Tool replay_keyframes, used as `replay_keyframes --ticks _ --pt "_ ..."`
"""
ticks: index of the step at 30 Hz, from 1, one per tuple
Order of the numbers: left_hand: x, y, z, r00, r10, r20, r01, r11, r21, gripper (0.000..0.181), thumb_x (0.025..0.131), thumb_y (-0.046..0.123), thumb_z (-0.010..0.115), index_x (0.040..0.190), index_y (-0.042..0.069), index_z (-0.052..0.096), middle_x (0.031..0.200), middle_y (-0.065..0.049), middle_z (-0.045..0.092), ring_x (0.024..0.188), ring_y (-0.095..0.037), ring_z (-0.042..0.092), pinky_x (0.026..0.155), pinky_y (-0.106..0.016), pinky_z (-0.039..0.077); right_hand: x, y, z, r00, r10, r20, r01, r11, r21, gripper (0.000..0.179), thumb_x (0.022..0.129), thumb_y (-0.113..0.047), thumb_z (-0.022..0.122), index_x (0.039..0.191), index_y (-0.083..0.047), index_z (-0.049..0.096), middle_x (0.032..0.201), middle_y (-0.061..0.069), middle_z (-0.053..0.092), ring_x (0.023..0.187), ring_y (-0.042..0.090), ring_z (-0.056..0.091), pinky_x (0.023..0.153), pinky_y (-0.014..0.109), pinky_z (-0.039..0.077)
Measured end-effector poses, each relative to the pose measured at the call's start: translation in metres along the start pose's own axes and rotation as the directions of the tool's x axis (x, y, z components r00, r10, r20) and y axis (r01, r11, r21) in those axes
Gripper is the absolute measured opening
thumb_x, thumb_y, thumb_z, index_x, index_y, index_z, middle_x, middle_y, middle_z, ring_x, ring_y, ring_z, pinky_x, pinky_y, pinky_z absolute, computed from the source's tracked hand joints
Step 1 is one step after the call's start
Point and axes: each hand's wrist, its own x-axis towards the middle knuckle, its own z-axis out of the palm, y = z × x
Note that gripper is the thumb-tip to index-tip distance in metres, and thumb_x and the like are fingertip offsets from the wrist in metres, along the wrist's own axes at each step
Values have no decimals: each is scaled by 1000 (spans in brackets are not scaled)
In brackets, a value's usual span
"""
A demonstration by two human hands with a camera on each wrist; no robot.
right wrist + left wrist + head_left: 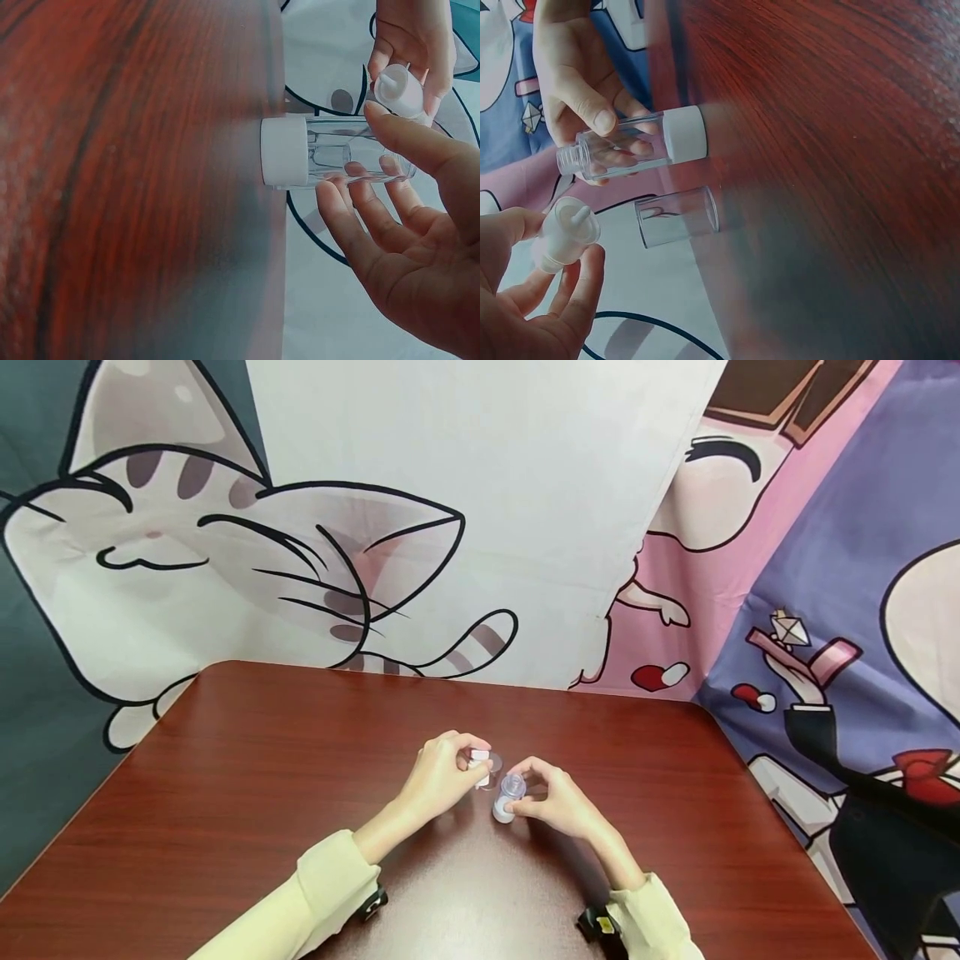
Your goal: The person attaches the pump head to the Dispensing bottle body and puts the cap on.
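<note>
Behind the clear bottle [641, 146], a printed backdrop [540, 510] is spreading across the head view, its cartoon figures running out of the frame at the top and right. Under the bottle, a reddish-brown tabletop [300, 760] is extending to both sides, its near edge lying outside the picture. Pale sleeves [281, 914] are coming in on either side of the bottle, the upper arms staying out of sight.

To the bottle's right, the right hand [558, 802] is gripping it, thumb on one side and fingers curling round the other; those fingers are showing blurrily through the clear wall. To the bottle's left, the left hand [442, 768] is pinching a white nozzle piece [566, 232], its fingertips hiding part of it.

The bottle itself is standing nearly upright, its white base appearing to meet the tabletop and its threaded neck showing bare. Whether it is containing anything is hard to make out. Beyond the bottle and slightly left, a clear cap [679, 217] is standing apart on the tabletop, the left hand and nozzle piece partly covering it in the head view.
</note>
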Motion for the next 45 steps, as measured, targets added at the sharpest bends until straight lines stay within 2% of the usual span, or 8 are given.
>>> replay_keyframes --ticks 7,16,21,27,33,39,41,45 --pt "0 2 2 1000 12 4 -12 1000 -12 18 81 17 75 97 10 74 74 1 57 65 -7 50 56 -19 42 -4 2 -2 1000 8 -4 -8 1000 -14 37 81 -12 76 111 -3 57 100 14 63 93 20 66 80 26 56" --pt "13 8 -1 999 32 -15 -32 999 -15 20 81 19 76 99 12 74 78 0 59 69 -15 58 59 -20 45 6 -2 -13 1000 12 -19 -12 999 -44 38 79 -11 78 111 -6 58 101 11 65 94 18 66 80 25 57" --pt "16 9 -3 999 31 -29 -32 999 -24 20 81 19 76 100 14 73 80 -3 60 69 -13 57 60 -21 44 11 -3 -14 1000 -11 -14 11 998 -56 38 79 -9 78 111 -4 58 100 13 64 94 22 65 81 27 56" --pt "17 9 -4 998 45 -50 -46 998 -32 20 80 19 76 99 13 73 82 -2 61 70 -14 58 61 -22 44 14 -5 -12 1000 -15 -13 14 998 -57 38 79 -8 77 112 -2 58 101 15 65 95 25 65 81 30 56" --pt "16 8 -3 997 52 -51 -54 998 -43 21 80 20 77 99 12 72 81 -2 61 69 -11 56 60 -21 44 12 -8 -8 1000 16 -22 -18 997 -70 38 79 -1 75 112 1 58 100 16 65 95 27 64 81 34 56" --pt "14 8 -1 995 78 -64 -82 994 -65 20 80 20 77 98 12 71 81 -3 61 70 -16 59 61 -21 44 4 -35 -6 1000 21 -15 -22 998 -54 36 78 3 73 110 6 57 99 21 65 96 35 64 82 40 56" --pt "13 9 -1 994 83 -64 -87 993 -74 20 80 19 77 98 11 71 82 -4 62 70 -17 60 61 -21 44 4 -30 -5 1000 23 -17 -24 999 -48 36 79 1 74 110 4 57 100 19 66 97 31 65 83 37 56" --pt "11 9 0 995 83 -60 -88 992 -86 21 80 20 77 97 10 71 83 -4 62 70 -17 61 62 -20 45 3 -27 -3 999 34 -18 -34 999 -34 36 78 1 75 110 3 58 100 18 66 97 31 65 83 39 56"
